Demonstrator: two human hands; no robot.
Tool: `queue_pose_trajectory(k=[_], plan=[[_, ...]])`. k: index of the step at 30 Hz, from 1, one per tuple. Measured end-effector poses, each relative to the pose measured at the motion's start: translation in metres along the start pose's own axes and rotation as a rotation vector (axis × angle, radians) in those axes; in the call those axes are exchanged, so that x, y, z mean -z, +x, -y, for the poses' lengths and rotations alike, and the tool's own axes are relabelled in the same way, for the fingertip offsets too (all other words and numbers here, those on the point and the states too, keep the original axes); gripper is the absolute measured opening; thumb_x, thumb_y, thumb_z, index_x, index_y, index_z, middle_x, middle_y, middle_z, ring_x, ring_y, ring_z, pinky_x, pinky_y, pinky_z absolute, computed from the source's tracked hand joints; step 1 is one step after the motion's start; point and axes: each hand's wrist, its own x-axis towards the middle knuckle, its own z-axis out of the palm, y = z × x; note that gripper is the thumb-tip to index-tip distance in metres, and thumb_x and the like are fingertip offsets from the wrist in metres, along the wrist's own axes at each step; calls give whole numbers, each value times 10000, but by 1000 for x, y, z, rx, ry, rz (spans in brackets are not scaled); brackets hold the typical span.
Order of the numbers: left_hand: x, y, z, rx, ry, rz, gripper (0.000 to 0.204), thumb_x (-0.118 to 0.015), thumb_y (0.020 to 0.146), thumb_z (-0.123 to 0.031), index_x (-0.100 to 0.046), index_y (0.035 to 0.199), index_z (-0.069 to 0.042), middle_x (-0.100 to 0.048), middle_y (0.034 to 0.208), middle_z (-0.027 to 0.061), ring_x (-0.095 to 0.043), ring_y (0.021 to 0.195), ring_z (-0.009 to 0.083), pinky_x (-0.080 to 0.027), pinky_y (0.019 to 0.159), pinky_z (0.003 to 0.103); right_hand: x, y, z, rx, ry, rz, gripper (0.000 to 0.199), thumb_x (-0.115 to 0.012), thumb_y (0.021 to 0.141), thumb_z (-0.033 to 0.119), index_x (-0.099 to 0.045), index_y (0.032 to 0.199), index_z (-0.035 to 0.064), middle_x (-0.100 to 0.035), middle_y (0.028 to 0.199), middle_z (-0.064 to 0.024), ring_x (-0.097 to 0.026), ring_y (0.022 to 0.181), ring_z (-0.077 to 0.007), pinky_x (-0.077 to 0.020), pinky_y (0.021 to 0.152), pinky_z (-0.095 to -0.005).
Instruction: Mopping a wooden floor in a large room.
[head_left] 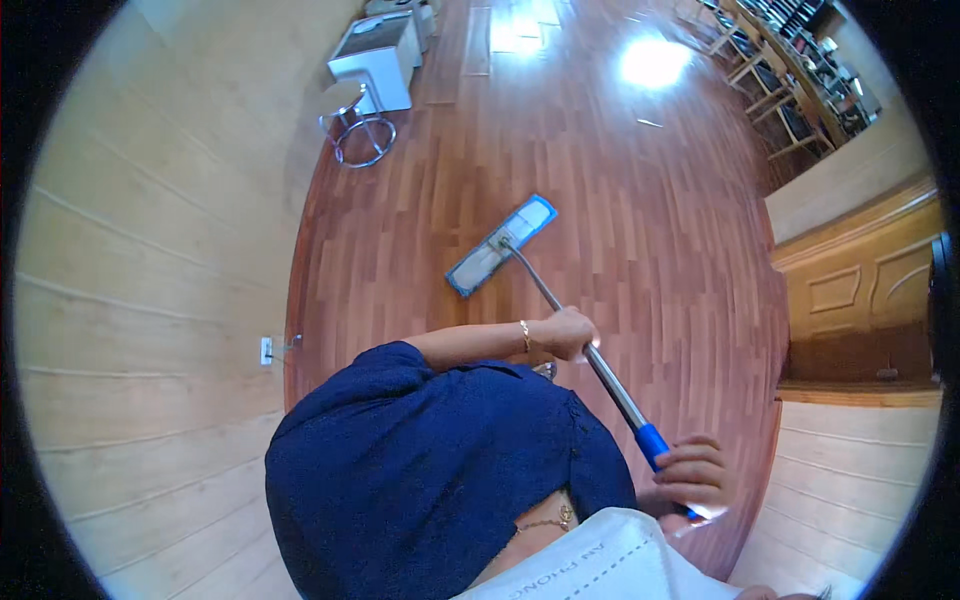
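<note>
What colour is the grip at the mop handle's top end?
Blue grip, held by the right hand; head view.

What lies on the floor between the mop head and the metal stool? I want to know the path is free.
In the head view, only bare wooden floor shows between the mop head and the stool.

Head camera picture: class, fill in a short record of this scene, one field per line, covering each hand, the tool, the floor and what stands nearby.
Left hand: left hand wrapped around the middle of the mop handle
Right hand: right hand closed on the blue grip at the handle's upper end
Tool: flat mop head, blue-edged, lying flat on the floor
Floor: reddish wooden floor with a bright glare patch
Nearby: white cabinet and a metal-based stool by the wall
</note>
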Motion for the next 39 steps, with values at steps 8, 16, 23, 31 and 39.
queue_pose_trajectory(k=[8, 16, 23, 31, 39], plan=[[0, -99, 67, 212, -11, -345, 162, -691, 742, -332, -656, 680, -187, -658, 753, 62, -648, 818, 278, -473, 686, 438, -108, 19, -22, -164, 211, -126, 478, -754, 701, 512, -661, 773, 49, -699, 790, -104, -695, 817, -282, -464, 833, -451], [-6, -181, 97, 380, 132, -497, 337, -657, 818, -409, -592, 640, -131, -631, 716, 88, -620, 774, 304, -464, 676, 455, -180, 41, -22, -248, 348, -190, 290, -675, 750, 325, -634, 741, 38, -683, 754, -114, -690, 838, -304, -455, 888, -464], [14, -236, 102, 498, 97, -642, 290, -684, 779, -332, -556, 646, -109, -614, 708, 115, -615, 776, 328, -473, 666, 469, -206, 76, -37, -195, 511, 11, 166, -607, 632, 211, -553, 624, 54, -623, 654, -96, -659, 710, -278, -469, 863, -452], [23, -261, 48, 648, 180, -816, 297, -636, 843, -299, -541, 674, -74, -596, 719, 155, -593, 727, 372, -459, 634, 471, -178, 122, -53, 5, 799, 260, 243, -634, 615, 286, -564, 595, 54, -594, 590, -93, -634, 605, -263, -507, 728, -410], [22, -267, -11, 765, 205, -905, 219, -647, 808, -233, -528, 741, -62, -581, 709, 173, -595, 714, 373, -462, 640, 473, -150, 150, -75, 170, 1068, 336, 377, -663, 725, 416, -613, 637, 53, -609, 586, -82, -641, 550, -247, -518, 633, -390]])
